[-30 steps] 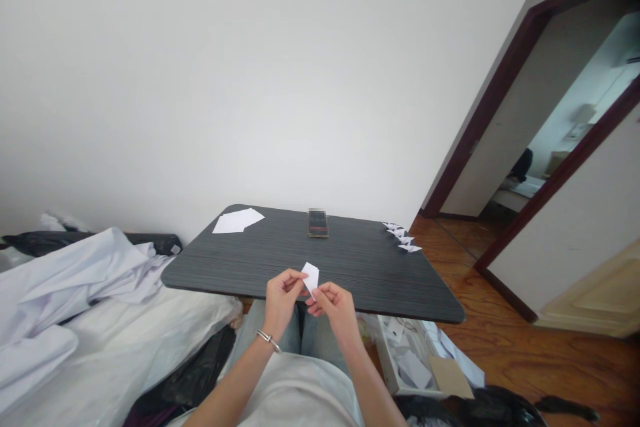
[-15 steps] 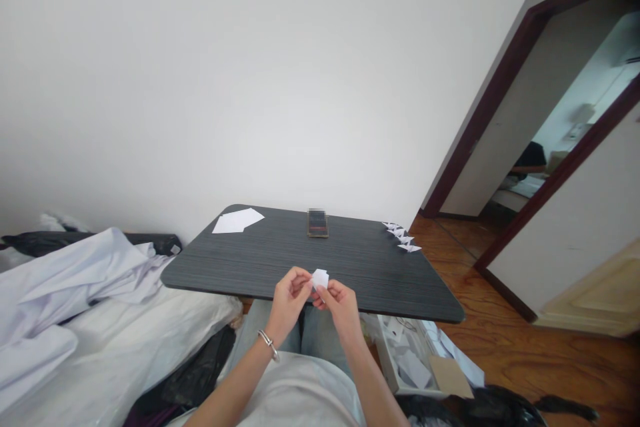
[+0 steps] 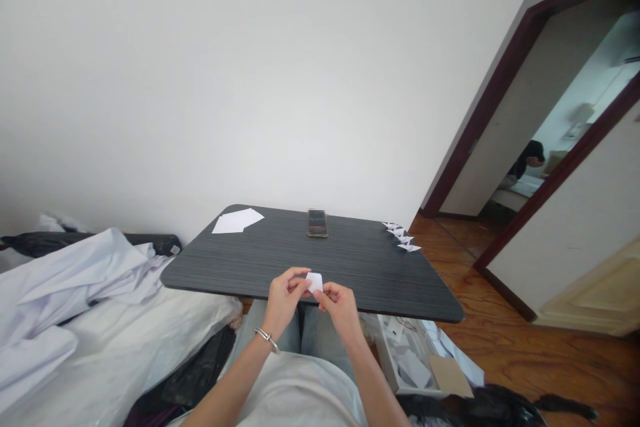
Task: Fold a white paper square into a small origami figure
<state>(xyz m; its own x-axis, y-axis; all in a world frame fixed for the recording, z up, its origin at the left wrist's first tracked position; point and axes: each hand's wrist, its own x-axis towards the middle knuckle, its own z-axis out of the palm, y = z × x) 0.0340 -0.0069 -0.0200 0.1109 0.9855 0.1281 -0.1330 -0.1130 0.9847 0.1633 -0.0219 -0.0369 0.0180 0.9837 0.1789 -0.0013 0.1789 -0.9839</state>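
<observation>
A small piece of folded white paper [image 3: 315,281] is pinched between my two hands, just above the front edge of the dark table [image 3: 280,253]. My left hand [image 3: 286,293] grips its left side with thumb and fingers. On the lower right side, the thumb and fingers of my right hand [image 3: 340,303] are closed on it. Fingertips cover part of its lower edge. Several folded white paper shapes [image 3: 401,237] stand in a row at the table's right end. Flat white paper sheets [image 3: 237,219] lie overlapping at the back left.
A phone-like dark object [image 3: 317,223], its screen blurred, rests at the table's back middle. White cloth and plastic [image 3: 100,313] are heaped at left. An open box [image 3: 405,360] with papers sits below the right front edge. Beyond the doorway a person [image 3: 531,155] is partly visible.
Both hands have shifted slightly left with the folded paper, which now shows a differently angled outline. Through the doorway, the person's dark shape has moved.
</observation>
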